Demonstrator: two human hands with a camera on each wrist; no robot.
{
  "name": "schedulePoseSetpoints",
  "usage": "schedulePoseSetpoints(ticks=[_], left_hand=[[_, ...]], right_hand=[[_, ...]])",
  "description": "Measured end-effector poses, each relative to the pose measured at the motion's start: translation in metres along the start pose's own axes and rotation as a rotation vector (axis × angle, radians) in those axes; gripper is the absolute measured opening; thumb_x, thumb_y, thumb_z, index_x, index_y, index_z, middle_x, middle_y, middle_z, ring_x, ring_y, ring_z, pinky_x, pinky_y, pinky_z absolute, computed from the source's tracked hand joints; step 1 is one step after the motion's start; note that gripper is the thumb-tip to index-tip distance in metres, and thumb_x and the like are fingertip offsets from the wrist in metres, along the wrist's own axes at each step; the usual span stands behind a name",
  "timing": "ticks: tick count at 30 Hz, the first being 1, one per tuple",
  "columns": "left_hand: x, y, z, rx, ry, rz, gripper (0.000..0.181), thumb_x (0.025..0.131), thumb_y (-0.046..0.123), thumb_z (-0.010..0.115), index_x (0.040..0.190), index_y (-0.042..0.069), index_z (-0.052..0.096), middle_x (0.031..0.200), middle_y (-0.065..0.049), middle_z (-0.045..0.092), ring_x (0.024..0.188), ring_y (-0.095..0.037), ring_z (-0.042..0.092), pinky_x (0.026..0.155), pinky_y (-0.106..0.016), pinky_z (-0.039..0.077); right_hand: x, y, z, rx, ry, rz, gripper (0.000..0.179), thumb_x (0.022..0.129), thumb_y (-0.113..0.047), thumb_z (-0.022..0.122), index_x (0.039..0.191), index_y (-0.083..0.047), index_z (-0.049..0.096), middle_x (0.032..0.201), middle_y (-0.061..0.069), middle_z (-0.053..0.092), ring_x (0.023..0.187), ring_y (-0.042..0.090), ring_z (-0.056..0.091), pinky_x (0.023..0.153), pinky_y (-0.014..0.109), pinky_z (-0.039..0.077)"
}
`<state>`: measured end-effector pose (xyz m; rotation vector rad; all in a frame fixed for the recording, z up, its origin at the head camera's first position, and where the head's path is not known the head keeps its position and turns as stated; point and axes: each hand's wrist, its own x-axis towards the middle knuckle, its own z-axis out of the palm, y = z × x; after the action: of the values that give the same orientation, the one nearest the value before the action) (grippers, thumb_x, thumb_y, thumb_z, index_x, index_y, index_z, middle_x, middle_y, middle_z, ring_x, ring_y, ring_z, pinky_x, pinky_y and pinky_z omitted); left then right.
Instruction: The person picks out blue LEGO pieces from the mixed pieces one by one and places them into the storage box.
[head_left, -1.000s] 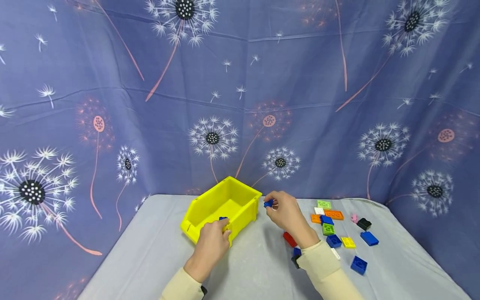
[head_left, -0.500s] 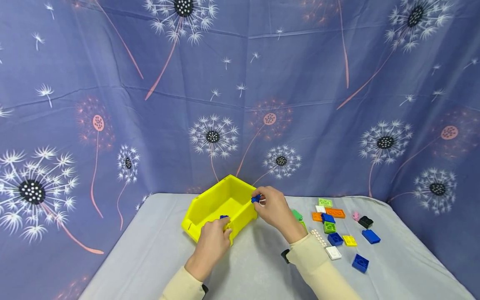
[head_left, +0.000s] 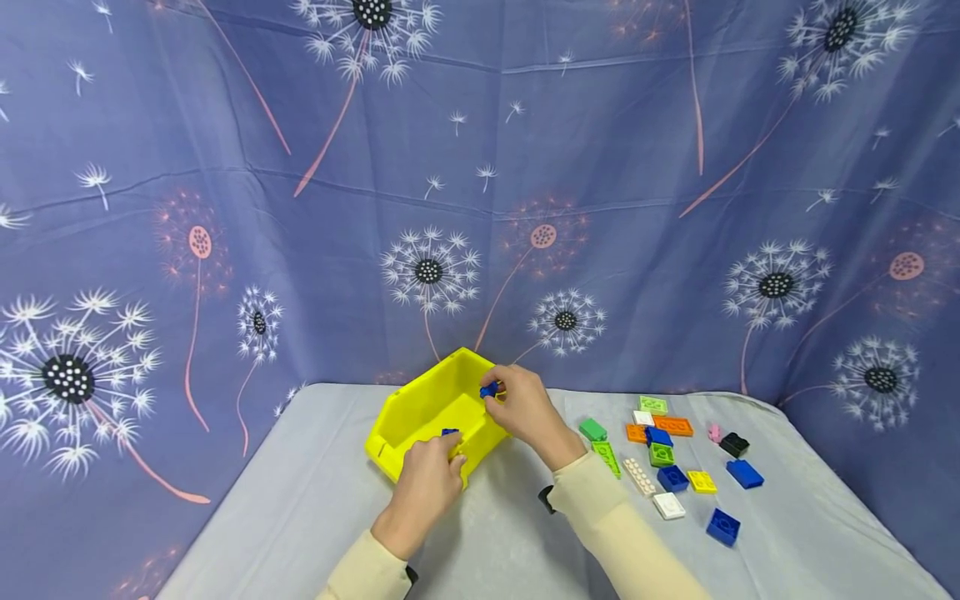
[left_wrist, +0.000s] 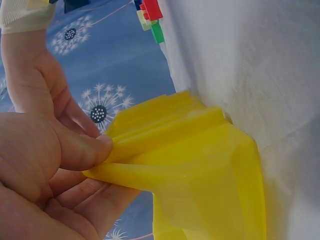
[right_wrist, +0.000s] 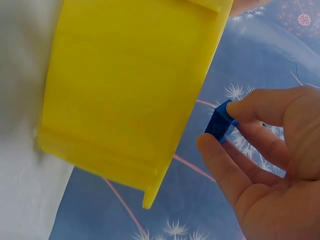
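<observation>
A yellow storage bin stands on the cloth-covered table, its open side facing up. My left hand grips the bin's near right rim, thumb on one side and fingers on the other, as the left wrist view shows. Over the bin's right wall, my right hand pinches a small blue toy brick between thumb and fingertips. In the head view this brick appears above the bin's inside. Another bit of blue shows inside the bin, just past the left fingers, which partly hide it.
Several loose toy bricks lie on the right of the table, among them an orange brick, a green brick, a yellow brick and a blue brick. A patterned blue curtain hangs behind the table. My right forearm covers part of the tabletop.
My right hand has moved left with the blue brick, from beside the bin to over it. Green and white bricks have come out from behind the arm. The left hand keeps its grip.
</observation>
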<state>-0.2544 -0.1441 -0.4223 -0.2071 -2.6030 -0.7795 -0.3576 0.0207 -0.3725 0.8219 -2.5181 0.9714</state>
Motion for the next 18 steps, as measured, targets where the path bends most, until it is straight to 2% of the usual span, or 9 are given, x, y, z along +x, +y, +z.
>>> schedulePoseSetpoints(ticks=[10, 18], left_hand=[[0.000, 0.001, -0.001, 0.008, -0.010, 0.003, 0.031, 0.091, 0.005, 0.077, 0.120, -0.004, 0.074, 0.111, -0.018, 0.076, 0.098, -0.032, 0.074, 0.081, -0.042, 0.061], [0.000, 0.001, 0.000, 0.011, -0.005, 0.005, 0.029, 0.090, 0.004, 0.078, 0.118, -0.003, 0.074, 0.110, -0.016, 0.077, 0.095, -0.031, 0.074, 0.079, -0.041, 0.061]], right_hand=[[0.012, -0.009, 0.013, -0.041, -0.039, -0.026, 0.020, 0.087, -0.005, 0.074, 0.105, -0.011, 0.079, 0.103, 0.005, 0.074, 0.087, 0.023, 0.065, 0.076, 0.036, 0.056], [0.015, -0.015, 0.019, -0.029, -0.066, -0.040, 0.027, 0.085, -0.002, 0.071, 0.109, -0.010, 0.079, 0.106, 0.007, 0.077, 0.094, 0.029, 0.072, 0.078, 0.040, 0.058]])
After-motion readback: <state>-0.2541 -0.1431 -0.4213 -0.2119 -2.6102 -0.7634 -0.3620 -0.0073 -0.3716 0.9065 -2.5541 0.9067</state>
